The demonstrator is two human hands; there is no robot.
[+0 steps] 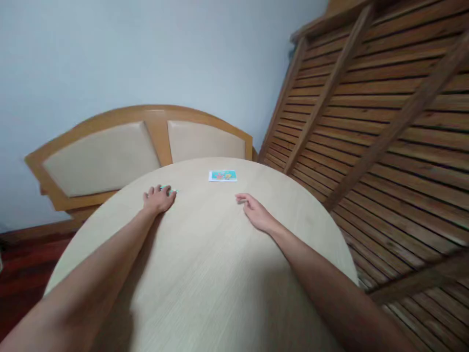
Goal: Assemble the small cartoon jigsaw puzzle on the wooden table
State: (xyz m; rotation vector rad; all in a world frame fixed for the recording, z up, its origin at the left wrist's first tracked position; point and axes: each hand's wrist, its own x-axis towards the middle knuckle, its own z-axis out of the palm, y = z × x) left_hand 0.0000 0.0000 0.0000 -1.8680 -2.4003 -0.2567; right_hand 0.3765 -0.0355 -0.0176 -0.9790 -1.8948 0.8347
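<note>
Both my arms reach out across a round pale wooden table (205, 274). My left hand (158, 198) lies palm down on the tabletop, fingers curled over a small green and white object (172, 190) that pokes out by the fingertips. My right hand (254, 211) rests on the table with its fingers loosely stretched toward the left and nothing in it. A small colourful card (223, 175) with cartoon figures lies flat near the far edge, beyond and between the two hands, touched by neither.
A wooden headboard (146, 142) with beige padded panels leans against the pale blue wall behind the table. A slatted wooden bed frame (384, 122) stands tilted at the right. Dark red floor (22, 264) shows at the left.
</note>
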